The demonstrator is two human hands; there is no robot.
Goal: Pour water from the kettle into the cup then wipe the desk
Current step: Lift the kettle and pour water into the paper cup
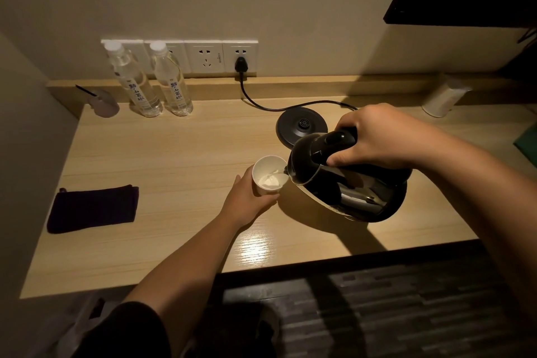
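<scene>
My right hand grips the black handle of a steel kettle, tilted left with its spout over a white cup. Water runs into the cup. My left hand wraps around the cup, which stands on the light wooden desk. A dark folded cloth lies flat at the desk's left side, apart from both hands.
The kettle's round black base sits behind the cup, its cord plugged into a wall socket. Two water bottles stand at the back left beside a small lilac object. A white canister stands at the back right.
</scene>
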